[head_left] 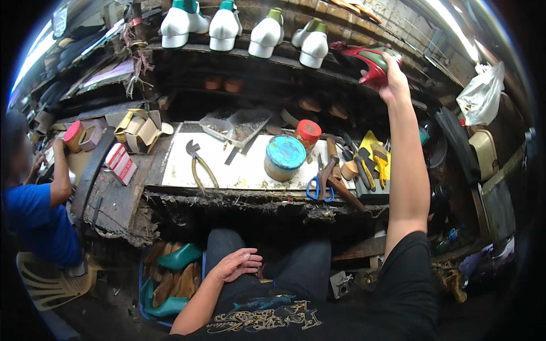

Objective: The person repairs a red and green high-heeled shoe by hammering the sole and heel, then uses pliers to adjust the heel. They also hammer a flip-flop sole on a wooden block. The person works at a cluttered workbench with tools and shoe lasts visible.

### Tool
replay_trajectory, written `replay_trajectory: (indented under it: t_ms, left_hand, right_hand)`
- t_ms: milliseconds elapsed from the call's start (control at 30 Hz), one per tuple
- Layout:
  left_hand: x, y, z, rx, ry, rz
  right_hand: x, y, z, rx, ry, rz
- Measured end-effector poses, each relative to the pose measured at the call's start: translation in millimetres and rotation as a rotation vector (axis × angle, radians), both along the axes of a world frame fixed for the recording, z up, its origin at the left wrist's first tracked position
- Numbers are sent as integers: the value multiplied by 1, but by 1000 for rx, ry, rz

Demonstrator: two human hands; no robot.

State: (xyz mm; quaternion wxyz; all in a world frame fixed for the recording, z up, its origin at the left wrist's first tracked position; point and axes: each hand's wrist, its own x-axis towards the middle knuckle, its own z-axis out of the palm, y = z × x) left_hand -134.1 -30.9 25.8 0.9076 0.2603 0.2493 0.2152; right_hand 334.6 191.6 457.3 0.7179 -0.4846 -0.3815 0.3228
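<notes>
My right arm is stretched up to the shelf, and my right hand (391, 79) grips a red shoe (373, 73) with a dark green last inside it. The shoe is tilted, at the right end of a row of white shoes (266, 37) that sit on teal and olive lasts. My left hand (240, 265) lies on my thigh with its fingers stretched out and nothing in it. Between me and the shelf stands the workbench, its white board (239, 170) bearing pincers (197, 165), a jar with a blue lid (284, 158), scissors (319, 184) and a hammer (335, 176).
A red-lidded jar (307, 133), a clear tray (236, 126) and yellow-handled tools (378, 156) also stand on the bench. Below left, a blue crate (142, 284) holds several lasts. A person in blue (42, 221) works at the far left. A plastic bag (482, 94) hangs at right.
</notes>
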Motion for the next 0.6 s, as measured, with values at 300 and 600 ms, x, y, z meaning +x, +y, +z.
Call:
replay_trajectory:
  t_ms: [300,600]
  left_hand:
    - [73,48,161,788,-18,118]
    - [111,30,206,148,-195,434]
  right_hand:
    - [-78,-251,-152,113,380,248]
    - [-157,-328,-255,-98,451,434]
